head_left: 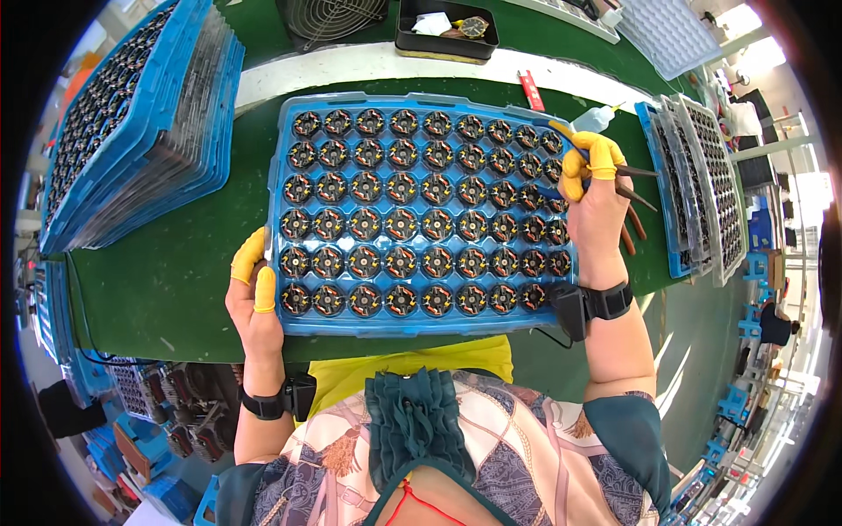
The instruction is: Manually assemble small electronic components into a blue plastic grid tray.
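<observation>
A blue tray (pixel 412 328) lies in front of me, filled with rows of small round motor parts (pixel 402 225) with black rims and orange and yellow bits. My left hand (pixel 254 294) grips the tray's left edge between thumb and fingers, in yellow finger cots. Over the right edge of the tray, my right hand (pixel 600 197) is closed around pliers (pixel 633 170) with blue and yellow handles. Their dark jaws point right and are spread apart, with nothing between them. Yellow cots cover fingers of this hand too. Its palm hides the middle of the pliers.
Stacked trays of similar parts (pixel 167 167) stand at the left, and more upright trays (pixel 693 188) at the right. Reddish handles (pixel 633 230) lie beside my right wrist. Behind are a bottle (pixel 594 118), a red strip (pixel 531 90), a black box (pixel 445 44) and a fan guard (pixel 329 19).
</observation>
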Action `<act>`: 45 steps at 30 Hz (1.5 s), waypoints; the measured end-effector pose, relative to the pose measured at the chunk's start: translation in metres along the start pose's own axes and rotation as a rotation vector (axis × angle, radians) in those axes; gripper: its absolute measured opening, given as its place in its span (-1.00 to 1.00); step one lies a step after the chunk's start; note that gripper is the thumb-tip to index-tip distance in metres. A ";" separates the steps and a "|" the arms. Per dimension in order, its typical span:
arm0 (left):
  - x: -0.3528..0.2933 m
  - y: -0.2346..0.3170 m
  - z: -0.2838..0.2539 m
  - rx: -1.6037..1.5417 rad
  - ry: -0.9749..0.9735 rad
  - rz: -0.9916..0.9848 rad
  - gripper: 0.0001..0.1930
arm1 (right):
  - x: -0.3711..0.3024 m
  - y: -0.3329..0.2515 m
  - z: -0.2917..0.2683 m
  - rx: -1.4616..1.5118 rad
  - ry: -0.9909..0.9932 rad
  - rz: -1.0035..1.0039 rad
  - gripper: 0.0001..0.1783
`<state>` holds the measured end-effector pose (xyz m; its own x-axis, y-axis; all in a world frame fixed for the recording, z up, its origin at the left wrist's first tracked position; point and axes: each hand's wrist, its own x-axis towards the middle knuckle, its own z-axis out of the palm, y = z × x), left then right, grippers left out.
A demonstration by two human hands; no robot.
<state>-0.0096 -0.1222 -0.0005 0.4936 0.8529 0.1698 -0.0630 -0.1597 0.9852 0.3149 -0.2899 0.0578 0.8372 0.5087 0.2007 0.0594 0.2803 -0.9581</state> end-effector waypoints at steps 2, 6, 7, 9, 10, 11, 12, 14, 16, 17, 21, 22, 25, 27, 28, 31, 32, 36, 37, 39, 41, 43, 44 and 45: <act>0.001 -0.002 0.000 0.008 -0.013 0.005 -0.59 | 0.005 -0.005 0.004 0.030 -0.002 -0.025 -0.75; 0.000 0.002 0.002 0.034 0.017 0.005 -0.59 | 0.022 -0.010 0.018 0.107 -0.082 0.006 -0.73; 0.000 0.002 0.002 0.027 0.019 0.005 -0.59 | 0.024 -0.009 0.022 0.124 -0.097 0.025 -0.73; 0.000 0.002 0.002 0.020 0.022 0.005 -0.59 | 0.029 -0.004 0.028 0.107 -0.080 0.027 -0.74; 0.000 0.002 0.002 0.015 0.013 0.002 -0.59 | 0.031 0.000 0.029 0.094 -0.085 0.039 -0.74; 0.001 0.002 0.002 0.010 0.004 -0.002 -0.58 | 0.033 0.003 0.030 0.080 -0.089 0.051 -0.75; 0.001 0.001 0.001 0.011 0.007 -0.003 -0.58 | 0.034 0.005 0.033 0.073 -0.060 0.062 -0.75; 0.001 0.000 0.000 0.017 0.005 0.017 -0.58 | 0.037 0.008 0.035 0.081 -0.074 0.057 -0.75; 0.001 0.000 0.000 0.018 0.006 0.013 -0.58 | 0.040 0.011 0.036 0.084 -0.088 0.052 -0.75; 0.001 0.000 0.001 0.020 0.003 0.011 -0.58 | 0.040 0.012 0.035 0.070 -0.081 0.061 -0.75; 0.002 0.000 0.000 0.033 0.002 0.007 -0.57 | 0.042 0.016 0.034 0.044 -0.070 0.056 -0.75; 0.002 0.001 0.001 0.033 -0.002 0.008 -0.57 | 0.041 0.018 0.034 0.044 -0.070 0.059 -0.75; 0.002 0.003 0.002 0.030 -0.004 0.006 -0.57 | 0.037 0.022 0.035 0.008 -0.043 0.044 -0.76; 0.002 0.003 0.002 0.029 0.000 0.006 -0.57 | 0.034 0.024 0.034 -0.002 -0.095 -0.020 -0.76; 0.003 0.004 0.002 0.033 0.002 0.009 -0.58 | 0.033 0.025 0.033 -0.035 -0.074 -0.029 -0.76; 0.003 0.004 0.002 0.038 -0.002 0.017 -0.58 | 0.030 0.026 0.029 -0.045 -0.065 -0.048 -0.75; 0.003 0.003 0.002 0.040 -0.010 0.020 -0.59 | 0.029 0.026 0.029 -0.051 -0.055 -0.057 -0.75; 0.001 0.001 0.000 0.021 0.016 0.019 -0.60 | 0.031 0.024 0.032 0.002 -0.109 -0.054 -0.76; 0.001 0.001 0.000 0.013 0.010 0.009 -0.60 | 0.031 0.022 0.032 -0.001 -0.103 -0.038 -0.76; 0.000 0.000 -0.001 0.005 0.007 0.000 -0.60 | 0.032 0.018 0.033 -0.001 -0.099 -0.022 -0.76; 0.000 -0.001 -0.001 0.025 -0.017 -0.012 -0.54 | 0.032 0.014 0.035 0.043 -0.097 -0.015 -0.76; 0.000 0.001 -0.001 0.015 -0.010 -0.023 -0.54 | 0.033 0.008 0.041 0.067 -0.112 -0.014 -0.75; 0.000 0.001 -0.002 0.034 -0.008 -0.018 -0.54 | 0.034 0.005 0.046 0.094 -0.115 -0.012 -0.75; 0.000 0.002 -0.002 0.052 -0.010 -0.014 -0.54 | 0.035 0.003 0.051 0.120 -0.116 -0.011 -0.75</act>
<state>-0.0112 -0.1217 0.0012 0.5025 0.8505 0.1556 -0.0107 -0.1738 0.9847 0.3170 -0.2301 0.0723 0.7678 0.5938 0.2404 -0.0026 0.3782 -0.9257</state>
